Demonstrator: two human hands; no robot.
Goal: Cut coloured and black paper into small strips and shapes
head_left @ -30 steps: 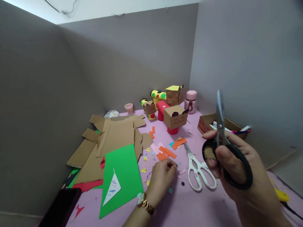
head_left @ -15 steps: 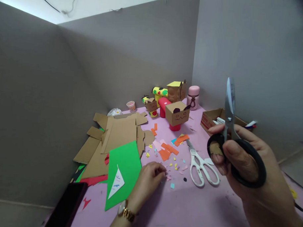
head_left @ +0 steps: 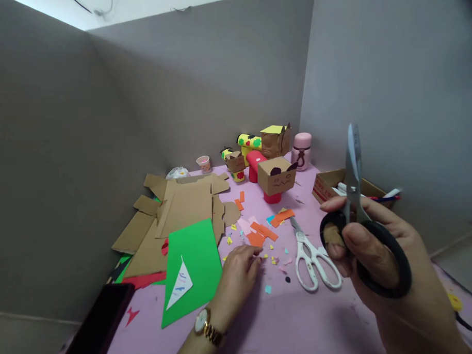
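Observation:
My right hand [head_left: 403, 260] is raised at the right, gripping a pair of black-handled scissors [head_left: 353, 176]. Its blades point up and lie nearly together, and a tan patch shows inside the smaller finger loop. Low on the table, my left hand [head_left: 238, 272] wears a gold watch [head_left: 203, 320]. Its fingers are loosely bent, with a gap between thumb and forefinger, beside small paper scraps [head_left: 274, 260]. White-handled scissors [head_left: 314, 265] lie between the hands. Left of my left hand is a green sheet [head_left: 196, 268] bearing a white paper triangle [head_left: 181, 286].
Flattened cardboard [head_left: 188, 206] spreads over the left side, with a dark phone-like slab [head_left: 101, 319] nearer. Behind stand a red animal with a cardboard-box head [head_left: 277, 177], yellow figures [head_left: 249, 141], a pink bottle [head_left: 301, 151] and a paper cup [head_left: 204, 164]. A box of pens [head_left: 328, 184] sits right.
My left hand has moved slightly up and right, its thumb and forefinger now further apart. Pink scraps near its fingertips have shifted right. The raised scissors have drifted slightly left.

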